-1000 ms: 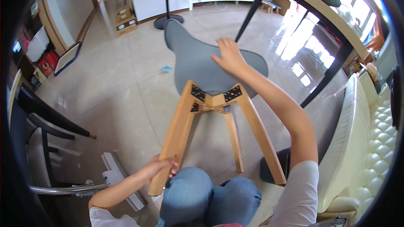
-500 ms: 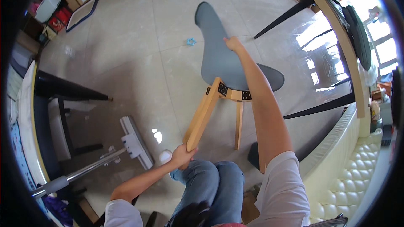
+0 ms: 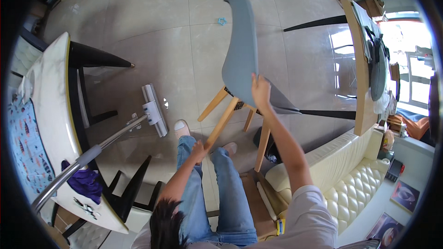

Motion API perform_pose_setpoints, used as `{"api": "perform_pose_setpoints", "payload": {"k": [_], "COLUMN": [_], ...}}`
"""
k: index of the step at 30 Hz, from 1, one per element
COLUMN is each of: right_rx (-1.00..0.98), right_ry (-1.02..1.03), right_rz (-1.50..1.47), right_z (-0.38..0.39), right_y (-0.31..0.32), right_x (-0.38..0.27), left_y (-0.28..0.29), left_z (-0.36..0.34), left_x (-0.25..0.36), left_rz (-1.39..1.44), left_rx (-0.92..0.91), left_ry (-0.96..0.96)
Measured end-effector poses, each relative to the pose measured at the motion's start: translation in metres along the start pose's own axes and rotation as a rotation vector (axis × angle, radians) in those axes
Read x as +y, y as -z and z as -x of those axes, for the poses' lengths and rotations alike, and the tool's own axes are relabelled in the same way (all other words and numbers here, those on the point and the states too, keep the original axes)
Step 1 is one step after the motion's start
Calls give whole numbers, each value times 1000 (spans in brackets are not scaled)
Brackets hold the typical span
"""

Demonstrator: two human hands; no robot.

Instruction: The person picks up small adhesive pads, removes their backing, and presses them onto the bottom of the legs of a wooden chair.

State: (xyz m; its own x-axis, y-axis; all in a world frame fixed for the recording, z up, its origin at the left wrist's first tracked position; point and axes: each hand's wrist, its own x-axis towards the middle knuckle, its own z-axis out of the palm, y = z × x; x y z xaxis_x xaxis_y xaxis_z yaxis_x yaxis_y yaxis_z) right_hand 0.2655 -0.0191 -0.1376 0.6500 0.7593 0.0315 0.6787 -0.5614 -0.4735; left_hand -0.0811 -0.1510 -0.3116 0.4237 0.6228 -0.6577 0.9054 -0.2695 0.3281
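A grey moulded chair (image 3: 241, 55) with pale wooden legs is tilted in front of me, its legs pointing toward my body. Near my knees, my left hand (image 3: 198, 152) is closed round the end of one wooden leg (image 3: 224, 123). My right hand (image 3: 261, 93) grips the edge of the grey shell where the seat and backrest meet. Black brackets with screws join the legs to the underside of the seat.
A flat mop (image 3: 154, 110) rests on the tiled floor to the left, its pole leaning on a marble-topped table (image 3: 55, 124). A cream tufted sofa (image 3: 350, 189) and a wooden-edged table (image 3: 355, 64) stand at right. A small blue star-shaped piece (image 3: 222, 21) lies beyond the chair.
The chair has turned, so more of its legs show and the shell is seen more edge-on. My right hand is lower and nearer me. My view has shifted, and my feet now show.
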Motion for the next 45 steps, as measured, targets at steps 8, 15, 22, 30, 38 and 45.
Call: {"api": "perform_pose_setpoints", "payload": {"k": [8, 15, 22, 30, 38, 45], "right_rx": [-66, -192, -371, -346, -316, -315], "right_ry": [-76, -136, -215, -322, -394, -360], "right_rz": [-114, -315, -315, -237, -269, -342], "right_z": [156, 228, 258, 261, 312, 314], "right_y": [12, -5, 27, 81, 149, 191], "right_x": [-11, -51, -38, -24, -6, -9], "left_y": [371, 430, 393, 381, 388, 417], "left_z": [-112, -217, -168, -148, -45, 16], "left_x": [88, 9, 90, 152, 255, 289], "left_rz": [1805, 1088, 1017, 1464, 1230, 1143], "left_rx": [-223, -186, -525, -545, -424, -265], "left_ry": [87, 474, 638, 378, 254, 193]}}
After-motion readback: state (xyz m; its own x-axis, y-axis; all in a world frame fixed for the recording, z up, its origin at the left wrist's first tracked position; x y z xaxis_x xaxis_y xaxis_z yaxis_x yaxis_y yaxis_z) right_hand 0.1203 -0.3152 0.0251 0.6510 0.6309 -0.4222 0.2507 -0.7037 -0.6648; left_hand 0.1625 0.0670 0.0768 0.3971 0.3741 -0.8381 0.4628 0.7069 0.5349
